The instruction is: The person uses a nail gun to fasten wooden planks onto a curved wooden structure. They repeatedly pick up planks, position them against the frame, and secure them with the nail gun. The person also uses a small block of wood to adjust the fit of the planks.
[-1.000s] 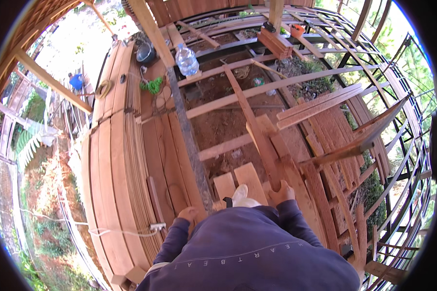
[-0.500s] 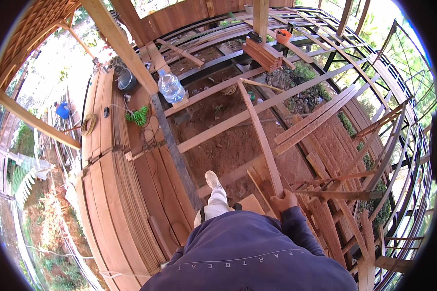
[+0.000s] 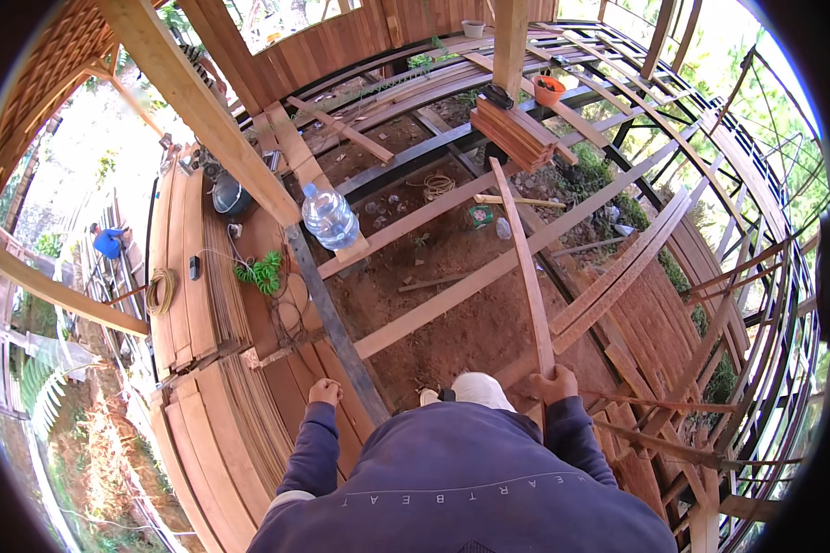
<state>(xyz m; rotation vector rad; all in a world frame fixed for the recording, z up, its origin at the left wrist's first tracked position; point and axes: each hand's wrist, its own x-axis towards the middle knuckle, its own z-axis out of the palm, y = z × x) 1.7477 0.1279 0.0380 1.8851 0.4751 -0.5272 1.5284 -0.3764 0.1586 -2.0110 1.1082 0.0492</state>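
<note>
My right hand (image 3: 555,384) grips the near end of a long, narrow wooden strip (image 3: 522,263). The strip points away from me, its far end over the floor joists. On the left, my left hand (image 3: 326,392) hangs above stacked boards beside a dark metal beam (image 3: 337,323). Its fingers are curled in, and nothing shows in them. A light wooden joist (image 3: 452,304) runs crosswise under the strip. Close to my right hand lie two rough boards (image 3: 618,267), side by side.
Stacked planks (image 3: 189,415) line the left side. A large clear water bottle (image 3: 330,219) stands past the metal beam, near a wooden post (image 3: 207,120). Bare earth (image 3: 461,346) shows between the joists. Farther off are an orange bucket (image 3: 549,89) and a pile of short boards (image 3: 512,134).
I have moved forward. My left hand has come into view at the left. The strip, still in my right hand, now points more straight ahead, and its far end has swung right.
</note>
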